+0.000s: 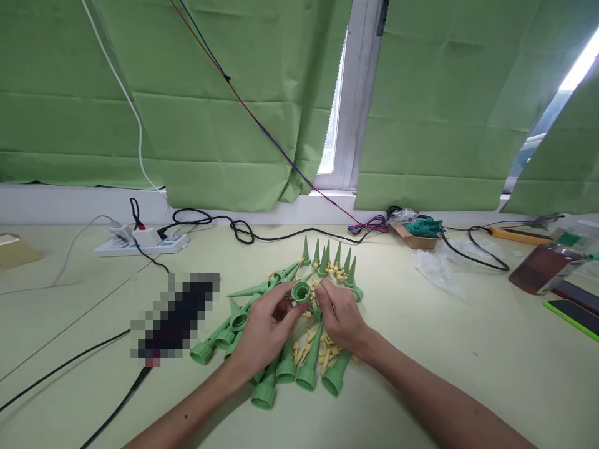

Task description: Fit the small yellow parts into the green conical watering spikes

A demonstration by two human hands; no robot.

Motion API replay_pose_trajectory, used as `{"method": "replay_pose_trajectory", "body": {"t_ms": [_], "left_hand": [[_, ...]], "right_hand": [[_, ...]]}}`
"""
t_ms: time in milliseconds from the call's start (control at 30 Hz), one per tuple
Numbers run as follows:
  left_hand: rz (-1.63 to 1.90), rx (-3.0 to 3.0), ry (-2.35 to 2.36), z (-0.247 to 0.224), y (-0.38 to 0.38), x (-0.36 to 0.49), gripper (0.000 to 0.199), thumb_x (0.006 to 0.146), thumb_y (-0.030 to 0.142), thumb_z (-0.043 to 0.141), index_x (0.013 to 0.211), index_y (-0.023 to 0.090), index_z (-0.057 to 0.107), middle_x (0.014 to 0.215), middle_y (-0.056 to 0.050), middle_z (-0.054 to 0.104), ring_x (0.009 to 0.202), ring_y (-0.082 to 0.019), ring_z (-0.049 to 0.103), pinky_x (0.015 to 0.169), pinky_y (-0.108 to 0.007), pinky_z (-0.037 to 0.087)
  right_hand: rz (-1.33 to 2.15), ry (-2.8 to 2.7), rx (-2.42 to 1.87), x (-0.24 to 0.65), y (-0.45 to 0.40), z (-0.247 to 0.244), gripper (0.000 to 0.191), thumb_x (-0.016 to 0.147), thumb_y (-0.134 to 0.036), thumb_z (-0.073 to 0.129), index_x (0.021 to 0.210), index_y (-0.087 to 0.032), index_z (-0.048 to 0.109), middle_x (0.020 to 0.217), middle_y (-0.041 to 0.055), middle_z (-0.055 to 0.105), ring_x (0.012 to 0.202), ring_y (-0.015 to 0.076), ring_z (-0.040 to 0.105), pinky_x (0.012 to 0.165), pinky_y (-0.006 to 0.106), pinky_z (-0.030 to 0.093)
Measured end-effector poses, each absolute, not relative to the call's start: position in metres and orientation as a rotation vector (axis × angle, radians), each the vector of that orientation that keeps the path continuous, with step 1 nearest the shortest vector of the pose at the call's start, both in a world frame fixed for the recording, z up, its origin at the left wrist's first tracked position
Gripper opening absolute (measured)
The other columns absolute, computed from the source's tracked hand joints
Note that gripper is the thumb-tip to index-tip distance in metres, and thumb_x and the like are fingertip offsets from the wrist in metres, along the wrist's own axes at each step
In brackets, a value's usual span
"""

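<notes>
My left hand (269, 321) grips a hollow green plastic watering spike (301, 292), its round open end turned up toward me. Close beside that opening, my right hand (340, 312) is closed, thumb against the curled fingers; what it holds, if anything, is hidden. Small yellow plastic pieces (325, 352) lie scattered under and around both hands. Several more green spikes (306, 371) lie on their sides at the front and left of the pile. At the back, several green spikes (352, 271) stand upright with their points up.
A power strip (143, 243) and black cables are at the back left, near a pixelated dark object (180, 318). On the right are a cardboard box (414, 237), clear plastic wrap (437, 271), a bottle of dark liquid (538, 268) and a green-edged phone (575, 318). Green curtains hang behind the table.
</notes>
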State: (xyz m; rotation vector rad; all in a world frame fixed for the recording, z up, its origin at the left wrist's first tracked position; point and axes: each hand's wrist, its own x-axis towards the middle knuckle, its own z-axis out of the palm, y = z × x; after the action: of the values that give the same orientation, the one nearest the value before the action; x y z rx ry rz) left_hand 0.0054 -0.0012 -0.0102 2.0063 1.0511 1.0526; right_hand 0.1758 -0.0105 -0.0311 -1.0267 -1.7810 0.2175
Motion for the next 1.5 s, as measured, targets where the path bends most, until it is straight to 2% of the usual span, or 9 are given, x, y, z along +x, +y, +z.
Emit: {"method": "replay_pose_trajectory", "body": {"t_ms": [100, 267, 367, 500, 667, 1100, 1367, 1500], "left_hand": [[1.039, 1.916, 1.023, -0.008, -0.002, 0.007, 0.024, 0.086, 0.029, 0.061, 0.11, 0.022, 0.057, 0.062, 0.006, 0.051, 0.051, -0.01, 0.041, 0.048, -0.021, 0.034], [1.037, 1.682, 0.914, -0.003, -0.003, 0.009, 0.023, 0.083, 0.029, 0.066, 0.098, 0.024, 0.049, 0.082, 0.003, 0.059, 0.048, -0.007, 0.048, 0.042, -0.018, 0.033], [1.013, 1.626, 0.844, -0.002, -0.003, 0.01, 0.019, 0.088, 0.037, 0.059, 0.091, 0.022, 0.048, 0.074, 0.004, 0.058, 0.044, -0.008, 0.048, 0.038, -0.018, 0.034], [0.976, 1.536, 0.858, -0.002, -0.001, 0.01, 0.032, 0.093, 0.05, 0.047, 0.08, 0.02, 0.047, 0.05, 0.005, 0.051, 0.038, -0.01, 0.045, 0.038, -0.02, 0.036], [0.914, 1.473, 0.891, 0.0, -0.002, 0.009, 0.047, 0.088, 0.059, 0.048, 0.065, 0.019, 0.043, 0.047, 0.001, 0.052, 0.039, -0.012, 0.047, 0.037, -0.022, 0.037], [0.832, 1.554, 0.804, 0.0, -0.005, 0.004, 0.043, 0.093, 0.052, 0.044, 0.072, 0.016, 0.053, 0.052, 0.0, 0.051, 0.046, -0.012, 0.049, 0.043, -0.022, 0.04], [0.825, 1.709, 0.807, 0.007, -0.009, 0.002, 0.03, 0.093, 0.043, 0.05, 0.079, 0.017, 0.054, 0.056, 0.004, 0.046, 0.051, -0.012, 0.049, 0.047, -0.022, 0.04], [0.835, 1.765, 0.806, 0.009, -0.01, 0.003, 0.021, 0.09, 0.039, 0.055, 0.088, 0.018, 0.056, 0.066, 0.002, 0.05, 0.056, -0.012, 0.051, 0.05, -0.022, 0.04]], "right_hand": [[0.189, -1.791, -1.016, 0.175, -0.011, -0.03, 0.029, 0.101, -0.026, 0.033, 0.072, -0.023, 0.03, 0.058, -0.0053, 0.036, 0.049, 0.0119, 0.034, 0.052, 0.025, 0.026], [0.138, -1.779, -1.019, 0.174, -0.012, -0.029, 0.028, 0.101, -0.025, 0.032, 0.074, -0.022, 0.037, 0.062, -0.0036, 0.041, 0.053, 0.0124, 0.038, 0.054, 0.025, 0.029], [0.117, -1.76, -1.015, 0.173, -0.012, -0.028, 0.027, 0.101, -0.025, 0.033, 0.076, -0.021, 0.043, 0.064, -0.0029, 0.043, 0.055, 0.0125, 0.04, 0.056, 0.024, 0.031], [0.084, -1.763, -0.994, 0.174, -0.011, -0.028, 0.026, 0.101, -0.024, 0.034, 0.08, -0.021, 0.048, 0.067, -0.0014, 0.047, 0.058, 0.0128, 0.043, 0.059, 0.024, 0.034], [0.09, -1.82, -0.951, 0.173, -0.01, -0.03, 0.025, 0.101, -0.025, 0.034, 0.082, -0.02, 0.05, 0.071, 0.0004, 0.051, 0.061, 0.0133, 0.046, 0.06, 0.024, 0.036], [0.153, -1.85, -1.02, 0.175, -0.011, -0.032, 0.03, 0.102, -0.028, 0.031, 0.073, -0.023, 0.036, 0.062, -0.0032, 0.04, 0.053, 0.0125, 0.036, 0.054, 0.025, 0.03], [0.169, -1.862, -1.05, 0.176, -0.01, -0.03, 0.029, 0.101, -0.028, 0.03, 0.073, -0.023, 0.032, 0.059, -0.0044, 0.039, 0.049, 0.0124, 0.037, 0.051, 0.026, 0.028], [0.17, -1.86, -1.065, 0.177, -0.01, -0.029, 0.03, 0.101, -0.028, 0.029, 0.072, -0.023, 0.032, 0.059, -0.0043, 0.04, 0.049, 0.0125, 0.038, 0.051, 0.026, 0.029]]}}
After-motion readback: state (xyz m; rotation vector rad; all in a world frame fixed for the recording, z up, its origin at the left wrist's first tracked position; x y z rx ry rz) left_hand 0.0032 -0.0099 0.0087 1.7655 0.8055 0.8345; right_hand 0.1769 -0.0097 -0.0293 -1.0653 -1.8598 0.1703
